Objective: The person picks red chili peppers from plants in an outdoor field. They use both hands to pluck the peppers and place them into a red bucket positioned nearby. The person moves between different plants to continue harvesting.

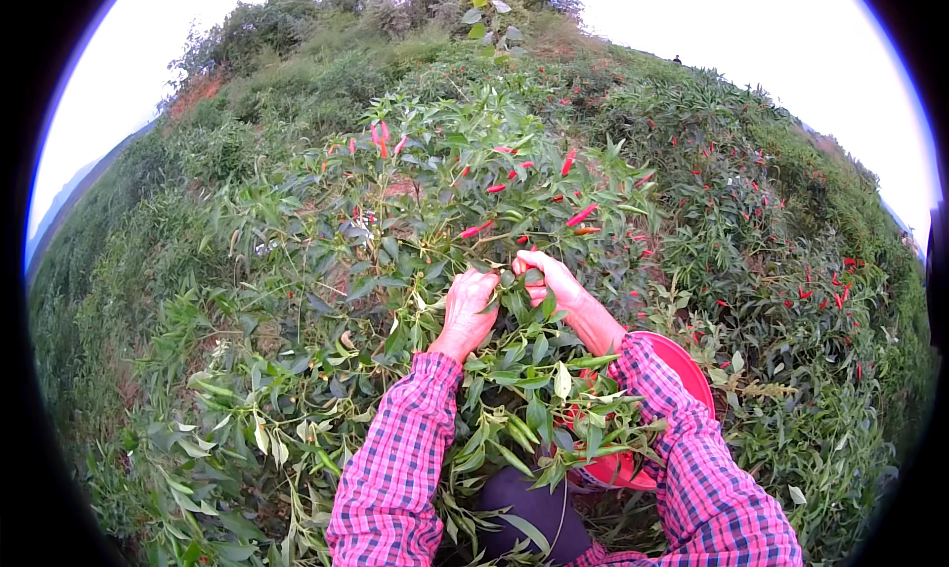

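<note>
Among the leaves of a chili pepper plant [534, 344], my two hands work close together. My left hand [471, 306] has its fingers curled down onto the plant; its fingertips are hidden by the hand itself and leaves. Just to the right, my right hand [554, 281] is closed with a bit of red chili [517, 267] showing at its fingers. Several red chilies, one of them a long pepper [476, 229], hang just beyond my hands. Green chilies [511, 457] hang below, between my forearms. Partly behind my right forearm is a red bucket [678, 367], its inside mostly covered by foliage.
Dense chili plants with red fruit [804, 293] spread to the right. Weedy growth [126, 322] covers the left, and shrubs [267, 29] rise at the back. My dark-clothed knee [530, 511] is low in front. A small distant figure [676, 60] shows on the skyline.
</note>
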`<action>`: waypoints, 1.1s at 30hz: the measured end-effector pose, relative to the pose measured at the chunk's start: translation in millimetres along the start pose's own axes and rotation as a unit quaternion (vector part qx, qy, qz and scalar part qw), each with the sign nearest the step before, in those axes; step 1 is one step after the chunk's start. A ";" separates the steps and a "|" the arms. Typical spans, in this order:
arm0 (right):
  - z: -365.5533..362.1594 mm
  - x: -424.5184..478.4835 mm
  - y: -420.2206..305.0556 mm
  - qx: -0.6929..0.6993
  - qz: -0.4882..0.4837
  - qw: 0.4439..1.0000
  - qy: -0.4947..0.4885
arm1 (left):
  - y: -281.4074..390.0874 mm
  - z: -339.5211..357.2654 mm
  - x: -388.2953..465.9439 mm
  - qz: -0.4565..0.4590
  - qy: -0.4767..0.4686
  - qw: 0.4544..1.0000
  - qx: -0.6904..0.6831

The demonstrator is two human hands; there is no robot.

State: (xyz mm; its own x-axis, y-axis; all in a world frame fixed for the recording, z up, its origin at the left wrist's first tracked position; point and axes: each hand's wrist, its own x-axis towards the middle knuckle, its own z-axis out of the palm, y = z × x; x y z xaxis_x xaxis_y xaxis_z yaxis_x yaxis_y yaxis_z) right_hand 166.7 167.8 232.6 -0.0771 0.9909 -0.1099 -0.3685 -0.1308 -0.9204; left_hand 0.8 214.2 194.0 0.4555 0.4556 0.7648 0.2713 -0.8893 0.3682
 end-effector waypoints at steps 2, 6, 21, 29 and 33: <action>-6.5 0.8 0.0 -0.021 0.010 1.000 -0.010 | 2.8 -1.2 2.1 0.014 0.019 1.000 -0.020; 9.0 -10.7 -13.8 -0.190 -0.099 0.974 0.071 | 15.8 -6.7 3.9 -0.138 0.035 0.989 -0.036; 11.2 -9.0 -23.6 0.103 0.024 0.981 -0.165 | 4.6 -1.1 -6.9 0.031 -0.063 0.983 0.170; 28.8 57.6 -9.7 0.046 0.063 0.997 0.013 | 6.8 3.7 -10.7 0.050 -0.086 0.981 0.165; 49.6 84.9 -12.9 0.028 -0.005 1.000 -0.002 | 13.1 -2.0 -7.9 0.053 -0.092 0.984 0.142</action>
State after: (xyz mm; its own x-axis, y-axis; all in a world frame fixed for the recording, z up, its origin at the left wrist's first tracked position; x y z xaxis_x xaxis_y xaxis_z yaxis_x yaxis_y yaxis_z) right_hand 118.9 252.2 253.7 -0.0765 0.9922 -0.0985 -0.4202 -0.1217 -0.8992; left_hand -0.9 198.8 193.8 0.6333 0.3836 0.6721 0.4285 -0.8970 0.1082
